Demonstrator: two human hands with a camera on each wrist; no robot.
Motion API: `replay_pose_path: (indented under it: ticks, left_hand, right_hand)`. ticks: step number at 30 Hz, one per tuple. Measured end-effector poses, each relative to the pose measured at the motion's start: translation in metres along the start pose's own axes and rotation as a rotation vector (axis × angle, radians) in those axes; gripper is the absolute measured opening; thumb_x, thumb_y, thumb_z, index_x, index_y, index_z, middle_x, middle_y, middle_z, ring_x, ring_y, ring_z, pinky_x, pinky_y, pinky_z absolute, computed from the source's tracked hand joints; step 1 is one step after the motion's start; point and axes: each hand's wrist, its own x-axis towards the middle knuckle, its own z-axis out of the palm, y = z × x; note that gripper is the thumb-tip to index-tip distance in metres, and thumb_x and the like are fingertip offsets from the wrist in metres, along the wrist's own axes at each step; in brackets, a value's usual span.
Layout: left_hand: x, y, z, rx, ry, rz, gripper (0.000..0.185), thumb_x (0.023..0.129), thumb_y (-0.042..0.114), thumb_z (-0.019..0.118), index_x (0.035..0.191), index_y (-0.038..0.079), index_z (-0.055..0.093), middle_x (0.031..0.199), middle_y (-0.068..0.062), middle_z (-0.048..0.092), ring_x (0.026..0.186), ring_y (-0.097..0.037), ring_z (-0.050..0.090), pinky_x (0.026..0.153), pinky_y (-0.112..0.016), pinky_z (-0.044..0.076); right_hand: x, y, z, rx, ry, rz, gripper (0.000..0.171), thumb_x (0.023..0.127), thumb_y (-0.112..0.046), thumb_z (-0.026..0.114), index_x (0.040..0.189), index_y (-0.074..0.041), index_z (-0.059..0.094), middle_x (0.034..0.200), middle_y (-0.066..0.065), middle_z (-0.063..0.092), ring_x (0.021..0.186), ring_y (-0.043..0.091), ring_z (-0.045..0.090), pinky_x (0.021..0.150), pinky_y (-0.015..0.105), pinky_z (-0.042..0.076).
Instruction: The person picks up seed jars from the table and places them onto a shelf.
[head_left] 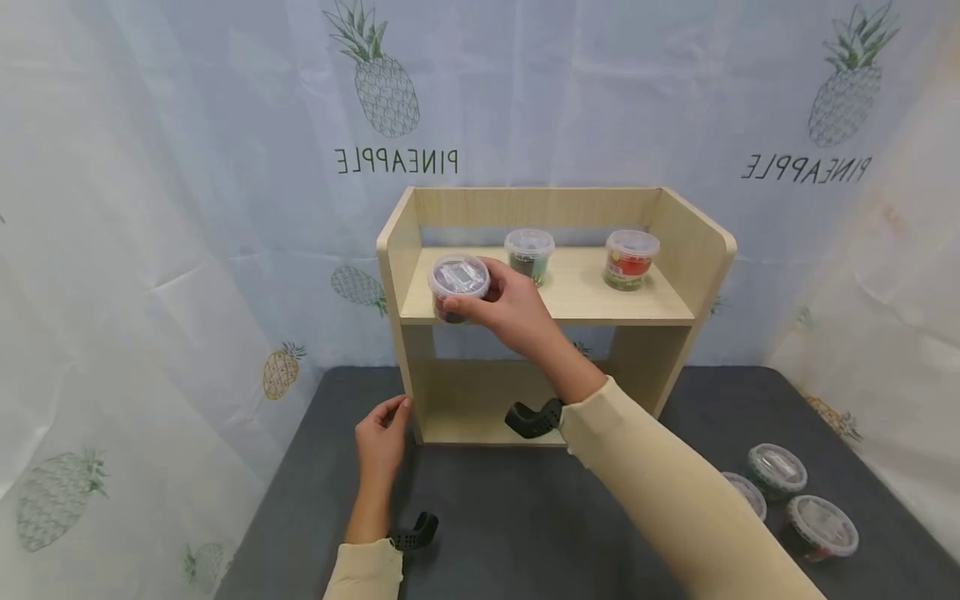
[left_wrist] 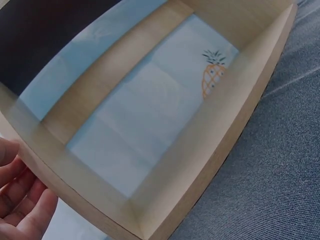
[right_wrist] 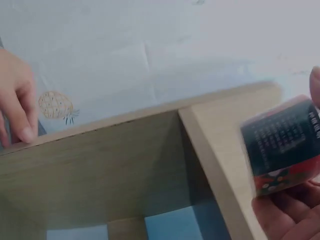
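A light wooden two-level shelf point(head_left: 675, 250) stands on a dark grey table. My right hand point(head_left: 504, 307) grips a small clear-lidded tub point(head_left: 458, 285) with a dark and red label point(right_wrist: 282, 145), holding it at the left front of the upper shelf board. Two similar tubs stand further back on that board, one with green contents point(head_left: 529, 255) and one with red point(head_left: 631, 258). My left hand point(head_left: 382, 439) rests with straight fingers against the lower left side panel point(left_wrist: 75, 190) of the shelf; its fingers point(left_wrist: 22, 200) touch the panel's edge.
Three more lidded tubs point(head_left: 777, 471) sit on the table point(head_left: 510, 517) at the right front. A pale curtain with pineapple prints point(head_left: 382, 83) hangs behind and around the table. The lower shelf compartment point(head_left: 480, 400) holds nothing.
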Motion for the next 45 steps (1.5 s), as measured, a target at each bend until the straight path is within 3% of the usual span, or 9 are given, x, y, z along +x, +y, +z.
replay_pose_path:
  ticks: [7,14,19,27,45]
  left_hand:
    - [-0.005,-0.001,0.001,0.018,0.005,0.013,0.027,0.094,0.031,0.069,0.106,0.008,0.076,0.095,-0.009,0.076,0.088,-0.01,0.066,0.073,-0.019,0.049]
    - [-0.002,0.003,0.002,-0.005,0.023,0.04,0.022,0.093,0.024,0.071,0.103,0.006,0.076,0.092,-0.01,0.076,0.082,-0.005,0.064,0.071,-0.02,0.049]
    - [0.0,0.006,0.002,-0.014,0.018,0.034,0.023,0.093,0.026,0.07,0.104,0.006,0.076,0.093,-0.01,0.076,0.083,-0.004,0.064,0.072,-0.019,0.049]
    - [0.0,0.006,0.001,0.002,0.017,0.033,0.024,0.093,0.027,0.07,0.104,0.007,0.076,0.092,-0.009,0.076,0.082,-0.001,0.064,0.073,-0.018,0.049]
    - [0.0,0.005,0.002,-0.009,0.019,0.043,0.025,0.093,0.025,0.07,0.105,0.004,0.076,0.096,-0.013,0.075,0.087,-0.006,0.064,0.074,-0.015,0.048]
  right_hand:
    - [0.053,0.011,0.018,-0.116,0.029,0.15,0.07,0.08,-0.054,0.077,0.135,-0.016,0.056,0.12,-0.001,0.064,0.104,0.013,0.06,0.088,0.034,0.051]
    - [0.078,0.013,0.024,-0.154,0.065,0.241,0.065,0.08,-0.059,0.074,0.125,-0.014,0.06,0.115,0.0,0.065,0.099,0.018,0.057,0.085,0.035,0.048]
    - [0.08,0.009,0.026,-0.175,0.074,0.244,0.064,0.079,-0.061,0.074,0.12,-0.013,0.061,0.111,0.0,0.065,0.097,0.019,0.057,0.083,0.034,0.047]
    - [0.077,0.006,0.034,-0.176,0.117,0.292,0.071,0.078,-0.06,0.075,0.125,-0.01,0.057,0.117,0.004,0.063,0.098,0.021,0.057,0.084,0.034,0.048]
    - [0.076,0.004,0.037,-0.246,0.139,0.337,0.076,0.076,-0.065,0.074,0.125,-0.009,0.054,0.116,0.004,0.062,0.097,0.021,0.057,0.084,0.035,0.049]
